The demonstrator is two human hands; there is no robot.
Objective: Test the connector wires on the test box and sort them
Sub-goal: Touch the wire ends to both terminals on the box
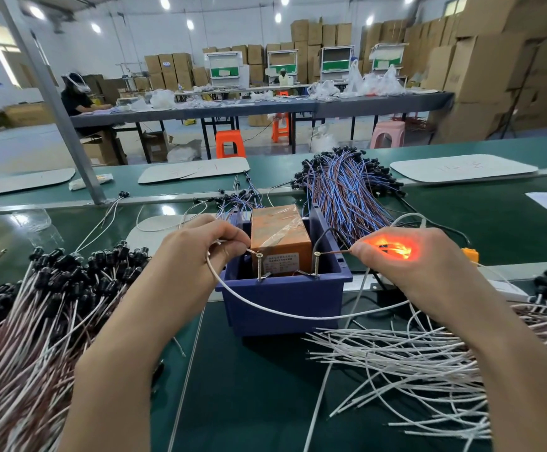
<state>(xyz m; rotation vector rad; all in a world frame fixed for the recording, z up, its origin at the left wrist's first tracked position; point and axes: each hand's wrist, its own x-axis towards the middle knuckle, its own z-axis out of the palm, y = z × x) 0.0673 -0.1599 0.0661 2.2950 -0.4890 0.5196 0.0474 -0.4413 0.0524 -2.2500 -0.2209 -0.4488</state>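
Observation:
The test box is a blue bin (285,298) holding an orange taped block (278,236), with two upright screws at its front, a left screw (259,265) and a right screw (316,262). My left hand (200,246) pinches the white end of a connector wire (298,316) against the left screw. My right hand (405,256) pinches the wire's brown end against the right screw. An orange light glows through my right hand's fingers. The white wire sags in a loop in front of the bin.
A heap of white and brown wires with black connectors (37,305) lies at the left. Loose white wires (412,370) spread at the right. A bundle of blue and brown wires (347,187) lies behind the bin. White trays (461,168) sit on the far belt.

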